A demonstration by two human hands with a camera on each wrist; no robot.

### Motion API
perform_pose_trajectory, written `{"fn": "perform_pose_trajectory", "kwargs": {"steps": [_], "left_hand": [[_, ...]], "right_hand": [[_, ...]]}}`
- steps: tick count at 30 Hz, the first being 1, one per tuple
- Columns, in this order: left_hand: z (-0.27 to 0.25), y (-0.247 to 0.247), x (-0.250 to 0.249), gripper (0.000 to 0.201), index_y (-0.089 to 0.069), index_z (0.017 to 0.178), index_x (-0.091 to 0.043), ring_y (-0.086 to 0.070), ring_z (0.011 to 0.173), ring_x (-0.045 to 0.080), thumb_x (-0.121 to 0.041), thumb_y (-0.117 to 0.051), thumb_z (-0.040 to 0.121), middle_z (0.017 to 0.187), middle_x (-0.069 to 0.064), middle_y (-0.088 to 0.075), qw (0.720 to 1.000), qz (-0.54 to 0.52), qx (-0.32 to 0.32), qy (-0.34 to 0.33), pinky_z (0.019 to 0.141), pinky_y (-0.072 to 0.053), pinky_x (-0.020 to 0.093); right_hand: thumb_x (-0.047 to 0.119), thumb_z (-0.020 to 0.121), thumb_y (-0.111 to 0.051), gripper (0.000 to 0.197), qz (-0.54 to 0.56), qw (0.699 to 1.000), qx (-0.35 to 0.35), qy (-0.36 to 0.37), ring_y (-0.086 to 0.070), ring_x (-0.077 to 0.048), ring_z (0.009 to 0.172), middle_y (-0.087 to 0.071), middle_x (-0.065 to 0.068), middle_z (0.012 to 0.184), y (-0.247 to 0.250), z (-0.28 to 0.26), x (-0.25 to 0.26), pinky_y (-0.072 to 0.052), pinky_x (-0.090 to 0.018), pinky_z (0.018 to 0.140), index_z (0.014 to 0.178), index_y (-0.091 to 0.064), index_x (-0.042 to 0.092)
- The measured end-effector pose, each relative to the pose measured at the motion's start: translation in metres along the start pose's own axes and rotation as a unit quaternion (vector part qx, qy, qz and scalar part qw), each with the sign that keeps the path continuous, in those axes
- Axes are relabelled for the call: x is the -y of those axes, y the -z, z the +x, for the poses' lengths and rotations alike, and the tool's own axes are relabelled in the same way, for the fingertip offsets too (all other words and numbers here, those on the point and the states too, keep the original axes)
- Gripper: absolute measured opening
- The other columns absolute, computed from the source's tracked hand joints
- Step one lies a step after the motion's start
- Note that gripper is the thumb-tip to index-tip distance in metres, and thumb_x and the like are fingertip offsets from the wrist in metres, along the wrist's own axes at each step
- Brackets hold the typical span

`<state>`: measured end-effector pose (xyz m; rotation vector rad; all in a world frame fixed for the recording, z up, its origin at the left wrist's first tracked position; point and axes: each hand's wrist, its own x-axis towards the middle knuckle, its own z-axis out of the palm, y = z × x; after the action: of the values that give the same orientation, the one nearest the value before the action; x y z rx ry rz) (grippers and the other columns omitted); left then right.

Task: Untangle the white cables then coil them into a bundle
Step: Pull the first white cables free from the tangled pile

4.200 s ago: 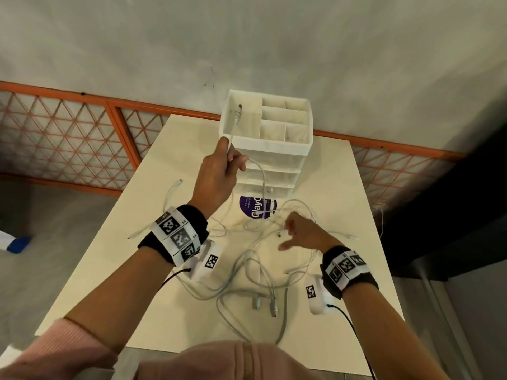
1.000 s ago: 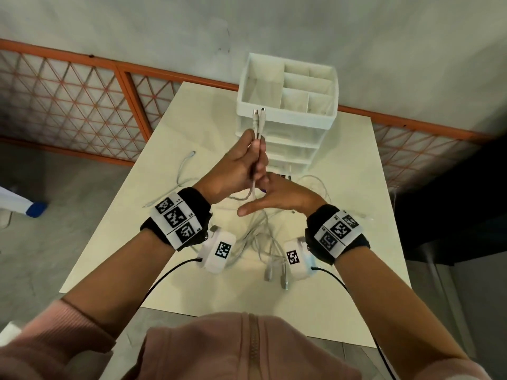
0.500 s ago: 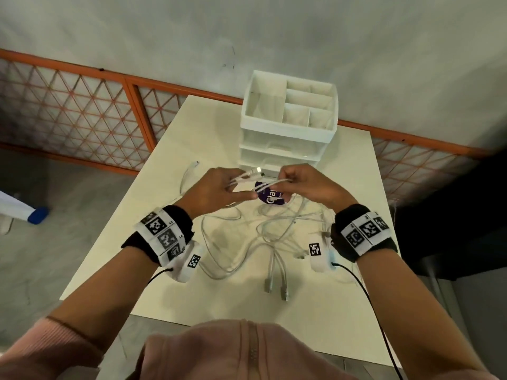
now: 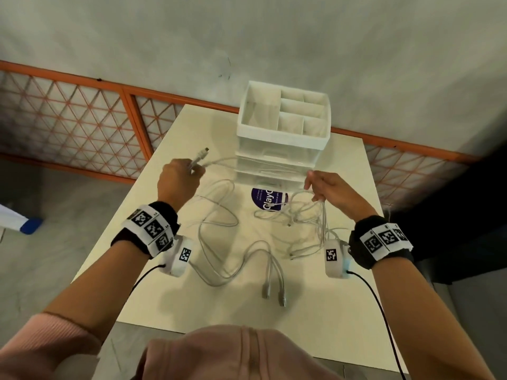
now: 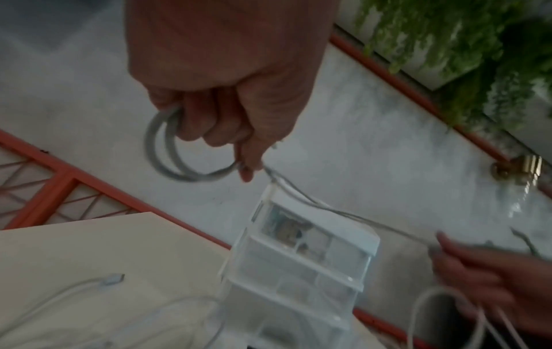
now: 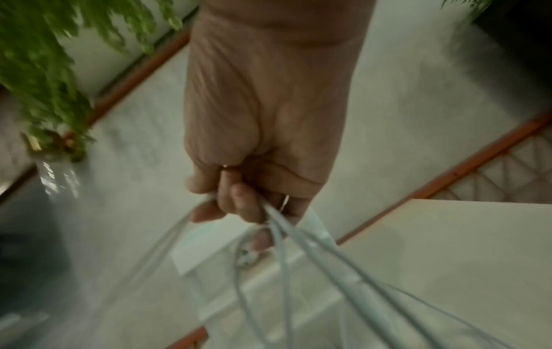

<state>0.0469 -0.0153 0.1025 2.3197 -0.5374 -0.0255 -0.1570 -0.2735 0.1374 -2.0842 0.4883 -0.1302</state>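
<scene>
Several white cables (image 4: 219, 237) lie looped on the cream table (image 4: 315, 319). My left hand (image 4: 179, 179) grips two cable ends, whose plugs (image 4: 201, 154) stick up past its fingers; in the left wrist view the cables (image 5: 167, 151) curl under my left hand (image 5: 227, 118). My right hand (image 4: 326, 189) holds a tangled bunch of strands (image 4: 307, 215) lifted off the table. In the right wrist view the strands (image 6: 298, 259) hang from my right hand's (image 6: 248, 198) curled fingers. Thin cables stretch between the two hands. Two plugs (image 4: 274, 290) rest near the front edge.
A white drawer organiser (image 4: 282, 138) with open top compartments stands at the back of the table, close behind both hands. A purple round sticker (image 4: 267, 198) lies at its foot. An orange lattice railing (image 4: 82, 124) runs behind, with bare floor at left.
My hands, close together half a second ago, have moved apart: the left leftward with the plug ends, the right rightward with the bunch. The cables between them are drawn out.
</scene>
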Motion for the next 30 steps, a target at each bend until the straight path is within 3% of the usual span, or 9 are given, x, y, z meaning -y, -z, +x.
{"fn": "perform_pose_trajectory", "kwargs": {"steps": [4,6,8,11,14,18,22,27,30], "left_hand": [[-0.022,-0.007,-0.034,0.053,-0.055,0.123,-0.016,-0.048,0.057,0.007,-0.027,-0.077,0.076,0.064,0.0,-0.052,0.99,-0.112,0.024,-0.087,0.059,-0.039,0.02],[-0.032,-0.01,-0.061,0.055,-0.053,0.125,-0.023,-0.05,0.058,-0.007,-0.026,-0.077,0.075,0.073,-0.013,-0.055,0.963,-0.194,0.106,-0.157,0.062,-0.039,0.007],[-0.037,-0.016,-0.081,0.039,-0.059,0.116,-0.019,-0.055,0.069,-0.013,-0.023,-0.073,0.08,0.086,-0.013,-0.062,0.931,-0.234,0.218,-0.174,0.071,-0.042,0.007],[-0.033,-0.02,-0.088,0.016,-0.068,0.08,-0.02,-0.051,0.066,0.005,-0.03,-0.06,0.09,0.072,-0.003,-0.062,0.919,-0.221,0.276,-0.175,0.069,-0.04,0.024],[-0.027,-0.016,-0.089,0.027,-0.058,0.068,-0.033,-0.047,0.058,0.001,-0.027,-0.055,0.093,0.06,-0.013,-0.058,0.926,-0.229,0.221,-0.205,0.062,-0.038,0.021],[-0.017,0.0,-0.098,0.022,-0.056,0.076,-0.021,-0.038,0.052,0.006,-0.026,-0.05,0.096,0.059,-0.005,-0.048,0.939,-0.279,0.04,-0.195,0.051,-0.031,0.016],[0.0,0.015,-0.089,0.023,-0.058,0.081,-0.014,-0.042,0.054,0.001,-0.028,-0.048,0.096,0.058,-0.012,-0.047,0.944,-0.266,-0.088,-0.174,0.057,-0.037,0.026],[0.002,-0.003,-0.055,0.03,-0.062,0.099,0.001,-0.061,0.077,0.032,-0.028,-0.053,0.094,0.086,0.017,-0.067,0.985,-0.142,-0.082,-0.056,0.062,-0.04,0.03],[-0.008,-0.013,-0.047,0.051,-0.047,0.124,-0.001,-0.06,0.087,0.034,-0.024,-0.068,0.084,0.083,0.013,-0.063,0.994,-0.097,-0.037,0.026,0.076,-0.045,0.036]], "right_hand": [[0.035,0.099,-0.042,0.038,-0.242,0.969,0.037,0.011,-0.051,-0.001,0.061,-0.055,0.018,0.067,-0.002,0.009,0.042,-0.038,-0.033,0.086,0.078,-0.068,0.016],[0.035,0.099,-0.042,0.037,-0.266,0.959,0.097,0.029,-0.054,-0.01,0.063,-0.057,0.012,0.068,-0.008,0.01,0.064,-0.038,-0.032,0.085,0.082,-0.07,0.018],[0.026,0.099,-0.043,0.03,-0.217,0.964,0.139,0.06,-0.051,-0.01,0.058,-0.054,0.011,0.065,-0.015,0.011,0.082,-0.041,-0.025,0.07,0.089,-0.069,0.016],[0.018,0.1,-0.04,0.027,-0.145,0.978,0.12,0.086,-0.042,-0.002,0.048,-0.046,0.009,0.058,-0.012,0.011,0.093,-0.04,-0.018,0.056,0.098,-0.065,0.007],[0.024,0.098,-0.046,0.025,-0.056,0.987,0.121,0.092,-0.042,-0.003,0.047,-0.043,0.003,0.056,-0.004,0.007,0.083,-0.042,-0.016,0.056,0.088,-0.059,0.006],[0.033,0.096,-0.048,0.032,-0.08,0.981,0.177,0.027,-0.053,-0.012,0.063,-0.053,0.004,0.057,-0.004,0.007,0.039,-0.045,-0.026,0.08,0.07,-0.054,0.017],[0.023,0.098,-0.046,0.028,-0.101,0.98,0.169,-0.03,-0.053,-0.004,0.06,-0.055,0.002,0.064,-0.006,0.004,-0.006,-0.042,-0.019,0.07,0.073,-0.054,0.015],[0.025,0.099,-0.044,0.029,-0.154,0.985,0.079,-0.023,-0.057,-0.012,0.065,-0.061,0.003,0.063,0.004,0.012,-0.021,-0.04,-0.03,0.076,0.076,-0.059,0.017],[0.03,0.099,-0.045,0.03,-0.143,0.989,0.041,-0.008,-0.054,-0.015,0.06,-0.057,0.002,0.056,0.013,0.013,0.0,-0.041,-0.031,0.069,0.085,-0.066,0.013]]}}
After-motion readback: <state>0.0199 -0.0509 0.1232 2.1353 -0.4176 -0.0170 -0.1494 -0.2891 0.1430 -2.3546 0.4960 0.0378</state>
